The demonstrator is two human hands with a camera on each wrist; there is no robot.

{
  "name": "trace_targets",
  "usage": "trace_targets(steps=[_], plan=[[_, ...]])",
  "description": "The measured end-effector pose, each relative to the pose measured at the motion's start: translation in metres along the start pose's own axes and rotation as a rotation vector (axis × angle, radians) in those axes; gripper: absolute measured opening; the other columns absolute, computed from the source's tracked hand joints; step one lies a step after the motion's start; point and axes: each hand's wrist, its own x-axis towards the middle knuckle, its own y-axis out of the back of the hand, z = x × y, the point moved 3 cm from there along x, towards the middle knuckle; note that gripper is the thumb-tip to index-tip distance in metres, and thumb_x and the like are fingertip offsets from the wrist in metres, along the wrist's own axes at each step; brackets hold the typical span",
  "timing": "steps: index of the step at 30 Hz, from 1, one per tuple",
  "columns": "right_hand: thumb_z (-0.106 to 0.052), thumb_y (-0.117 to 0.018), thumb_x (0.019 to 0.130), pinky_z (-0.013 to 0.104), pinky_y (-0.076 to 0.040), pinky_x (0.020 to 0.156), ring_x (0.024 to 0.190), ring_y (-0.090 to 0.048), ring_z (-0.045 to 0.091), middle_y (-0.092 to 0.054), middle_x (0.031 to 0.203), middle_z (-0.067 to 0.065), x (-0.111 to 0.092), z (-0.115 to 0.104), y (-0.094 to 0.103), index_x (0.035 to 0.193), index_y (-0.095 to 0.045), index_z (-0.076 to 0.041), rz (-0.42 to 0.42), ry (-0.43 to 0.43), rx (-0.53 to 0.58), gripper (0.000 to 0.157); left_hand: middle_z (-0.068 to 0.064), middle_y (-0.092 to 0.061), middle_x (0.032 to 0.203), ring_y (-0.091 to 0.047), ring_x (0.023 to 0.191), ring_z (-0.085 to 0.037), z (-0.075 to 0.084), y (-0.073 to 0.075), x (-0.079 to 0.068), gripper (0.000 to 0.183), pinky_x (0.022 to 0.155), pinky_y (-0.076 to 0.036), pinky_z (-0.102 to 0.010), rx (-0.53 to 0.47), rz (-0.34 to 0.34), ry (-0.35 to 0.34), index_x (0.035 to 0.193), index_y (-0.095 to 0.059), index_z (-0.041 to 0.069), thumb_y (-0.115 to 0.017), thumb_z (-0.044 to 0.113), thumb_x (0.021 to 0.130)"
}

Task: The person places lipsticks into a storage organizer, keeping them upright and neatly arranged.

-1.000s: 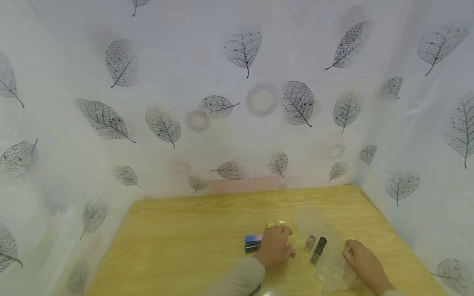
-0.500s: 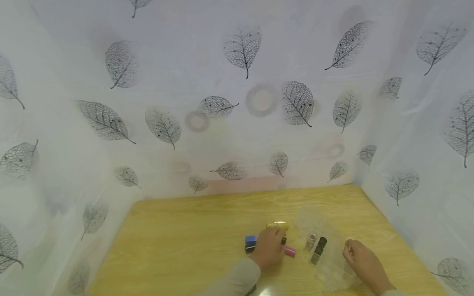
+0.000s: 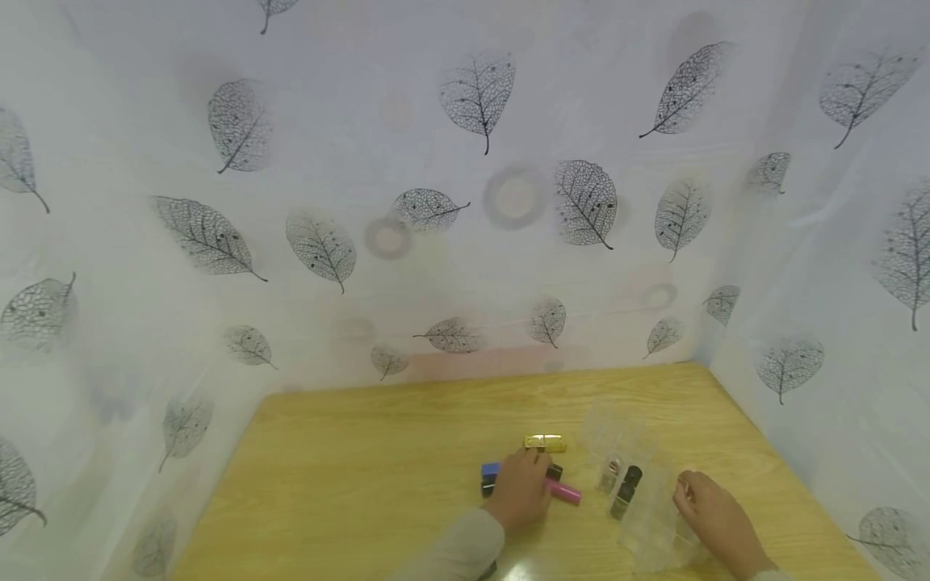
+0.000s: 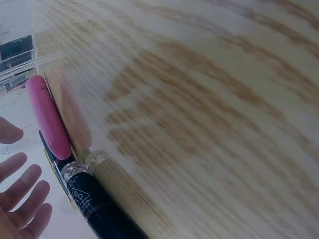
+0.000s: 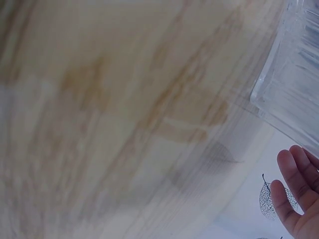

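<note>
My left hand is over a group of cosmetics on the table, fingers loosely spread. Close by its fingertips lies a pink lipstick-like tube; the left wrist view shows the fingers apart from that pink tube. A black tube with a clear end lies against it. Blue and black items show partly from under the hand. Beyond them is a shiny gold tube. My right hand rests at the right side of a clear compartment organizer, fingers loosely bent beside its wall.
Inside the organizer stand black-capped tubes and a small rose-gold-topped one. A dark object shows beside the left sleeve. Leaf-patterned sheeting walls the wooden table at the back and sides.
My left hand has drawn back to the left, baring more of the pink tube and a black item's end. The right hand and the organizer look unmoved.
</note>
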Motion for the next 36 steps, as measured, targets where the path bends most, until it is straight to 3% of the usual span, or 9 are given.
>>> trace_targets(steps=[6,12,23,31,36], plan=[[-0.012,-0.053,0.089,0.022,-0.045,0.054,0.062,-0.049,0.006,-0.055,0.071,-0.001,0.000,-0.001,0.000,0.085,-0.061,-0.003,-0.003,-0.005,0.001,0.013,0.004,-0.062,0.094,-0.057,0.085,-0.010,-0.002,-0.001,-0.003,0.024,0.077,-0.048,-0.024,0.009,0.006,0.002,0.102,-0.060,0.018,-0.066,0.025,0.080],[-0.012,-0.050,0.090,0.022,-0.043,0.054,0.062,-0.047,0.006,-0.054,0.071,-0.001,-0.002,-0.001,0.000,0.083,-0.060,-0.005,-0.015,-0.020,0.002,0.014,0.002,-0.062,0.097,-0.056,0.089,-0.011,-0.003,-0.005,-0.006,0.026,0.079,-0.049,-0.025,-0.027,-0.037,0.019,0.105,-0.061,0.016,-0.065,0.024,0.080],[-0.011,-0.054,0.089,0.022,-0.044,0.054,0.062,-0.047,0.006,-0.054,0.072,-0.001,0.000,0.000,0.001,0.085,-0.060,-0.003,0.009,0.018,-0.007,0.011,0.000,-0.060,0.092,-0.053,0.079,-0.011,-0.008,-0.004,-0.007,0.032,0.072,-0.047,-0.024,-0.008,-0.053,0.023,0.107,-0.062,0.013,-0.066,0.020,0.077],[-0.012,-0.052,0.089,0.022,-0.042,0.053,0.061,-0.046,0.007,-0.054,0.072,0.000,0.001,0.002,0.000,0.084,-0.060,-0.004,0.000,0.003,-0.003,0.012,-0.007,-0.064,0.112,-0.059,0.099,-0.020,-0.008,-0.001,-0.008,0.034,0.090,-0.049,-0.035,-0.017,-0.111,0.069,0.113,-0.061,0.012,-0.064,0.021,0.080],[-0.013,-0.052,0.089,0.022,-0.042,0.053,0.062,-0.045,0.005,-0.054,0.072,-0.001,0.001,0.003,-0.002,0.083,-0.059,-0.006,-0.005,-0.004,-0.009,0.012,-0.009,-0.062,0.118,-0.059,0.106,-0.023,-0.008,0.002,-0.011,0.034,0.094,-0.048,-0.037,-0.030,-0.134,0.088,0.114,-0.061,0.012,-0.062,0.020,0.081]])
